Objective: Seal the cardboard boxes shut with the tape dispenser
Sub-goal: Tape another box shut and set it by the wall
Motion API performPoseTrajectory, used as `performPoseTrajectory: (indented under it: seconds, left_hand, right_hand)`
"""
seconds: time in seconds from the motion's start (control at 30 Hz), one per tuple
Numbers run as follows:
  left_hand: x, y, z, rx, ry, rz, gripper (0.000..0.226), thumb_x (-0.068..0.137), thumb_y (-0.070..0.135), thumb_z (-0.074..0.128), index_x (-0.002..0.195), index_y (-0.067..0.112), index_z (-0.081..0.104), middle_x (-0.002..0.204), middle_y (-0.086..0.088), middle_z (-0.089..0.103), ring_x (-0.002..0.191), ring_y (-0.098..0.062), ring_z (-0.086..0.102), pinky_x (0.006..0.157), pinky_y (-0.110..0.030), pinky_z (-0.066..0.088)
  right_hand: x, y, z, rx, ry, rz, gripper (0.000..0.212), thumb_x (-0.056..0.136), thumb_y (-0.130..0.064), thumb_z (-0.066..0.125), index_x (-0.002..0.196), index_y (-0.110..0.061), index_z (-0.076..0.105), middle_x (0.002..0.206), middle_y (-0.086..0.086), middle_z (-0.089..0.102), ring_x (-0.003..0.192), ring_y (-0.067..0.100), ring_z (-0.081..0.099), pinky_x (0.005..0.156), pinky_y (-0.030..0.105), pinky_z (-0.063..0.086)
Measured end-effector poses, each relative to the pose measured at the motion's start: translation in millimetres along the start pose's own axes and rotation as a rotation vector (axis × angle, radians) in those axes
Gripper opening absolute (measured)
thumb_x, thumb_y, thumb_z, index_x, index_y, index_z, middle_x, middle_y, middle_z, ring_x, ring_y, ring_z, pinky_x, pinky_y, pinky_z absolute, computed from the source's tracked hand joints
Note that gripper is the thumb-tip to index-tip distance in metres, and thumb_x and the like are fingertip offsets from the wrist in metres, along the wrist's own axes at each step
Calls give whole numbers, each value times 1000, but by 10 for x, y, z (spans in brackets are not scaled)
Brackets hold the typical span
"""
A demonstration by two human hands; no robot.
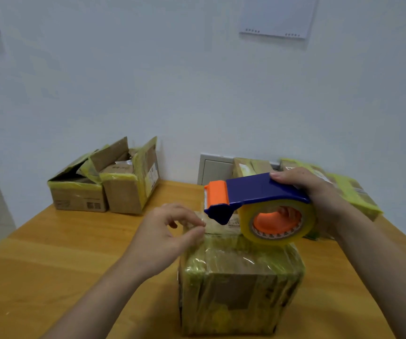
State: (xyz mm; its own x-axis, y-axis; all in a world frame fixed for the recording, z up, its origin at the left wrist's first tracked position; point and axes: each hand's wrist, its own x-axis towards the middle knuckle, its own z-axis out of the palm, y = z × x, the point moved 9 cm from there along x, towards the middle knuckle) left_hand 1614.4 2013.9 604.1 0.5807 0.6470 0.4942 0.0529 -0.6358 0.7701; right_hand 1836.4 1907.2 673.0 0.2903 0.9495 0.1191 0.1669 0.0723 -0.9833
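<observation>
A cardboard box (pixel 241 285) wrapped in yellowish tape stands on the wooden table (pixel 50 265) in front of me. My right hand (pixel 319 194) grips a blue and orange tape dispenser (pixel 255 192) with a clear tape roll (pixel 277 221), held just above the box's far top edge. My left hand (pixel 170 228) is at the box's top left corner, thumb and forefinger pinching the loose end of the tape near the dispenser's mouth.
Two cardboard boxes (pixel 104 184) with raised flaps stand at the table's back left. More taped boxes (pixel 344 187) lie at the back right behind my right hand. A white wall panel (pixel 214 167) sits behind the table.
</observation>
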Motion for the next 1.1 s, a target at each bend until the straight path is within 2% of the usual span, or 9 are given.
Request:
performPoseTrajectory:
  seconds: [0.13,0.2,0.33,0.47,0.57,0.67,0.83,1.0,1.1]
  left_hand:
    - [48,-152,-95,-330,63,-233,19,93,37,72,97,22,83,84,-3,79,69,-6,63,62,-18,49]
    - [55,-204,10,-471,8,-348,31,89,37,71,110,14,78,87,-8,79,69,-8,67,60,-20,52]
    - [75,-265,138,-519,-42,-451,26,91,20,76,116,12,73,89,-10,80,74,-12,73,59,-18,52]
    - [95,-278,125,-562,-57,-493,49,74,37,83,116,13,73,93,-14,80,76,-14,75,58,-18,52]
    - [118,-241,115,-571,-86,-504,47,75,27,84,117,12,71,90,-17,79,74,-16,75,59,-20,53]
    - [129,-229,140,-589,-110,-542,35,85,8,80,118,9,70,86,-19,78,72,-16,74,60,-21,55]
    - [124,-250,167,-696,-73,-616,23,96,0,67,119,3,69,95,-24,77,66,-16,72,61,-22,59]
    - [108,-245,166,-680,-44,-603,35,88,-1,75,122,4,67,103,-32,74,72,-17,73,65,-23,60]
    - [103,-257,138,-644,-20,-595,38,84,-6,76,119,4,65,100,-31,75,73,-18,74,63,-23,59]
  right_hand:
    - [56,72,4,-32,-5,21,26,58,-54,82,64,-29,80,69,1,74,56,14,70,49,23,55]
    - [73,90,-10,-40,-5,20,26,57,-56,81,63,-30,80,68,0,74,56,13,70,49,23,55]
    - [97,109,2,-50,-35,21,20,60,-53,80,62,-34,79,68,-2,75,56,12,71,48,21,55]
    - [157,114,32,-74,-90,28,36,62,-57,79,71,-22,80,71,6,73,57,17,69,50,22,54]
    - [200,121,36,-89,-100,43,48,66,-56,79,79,-10,79,75,12,72,60,21,68,53,24,55]
    - [212,124,48,-70,-113,45,34,77,-49,73,72,-16,80,69,7,72,57,18,68,52,22,53]
    - [211,134,48,-39,-148,53,41,70,-55,78,78,-15,80,70,7,71,58,17,68,53,21,53]
    - [224,184,47,6,-189,67,39,69,-60,73,83,-24,83,77,3,75,66,15,73,57,21,56]
    - [200,221,53,68,-246,112,44,61,-58,83,89,-23,83,84,5,77,72,17,75,61,25,58]
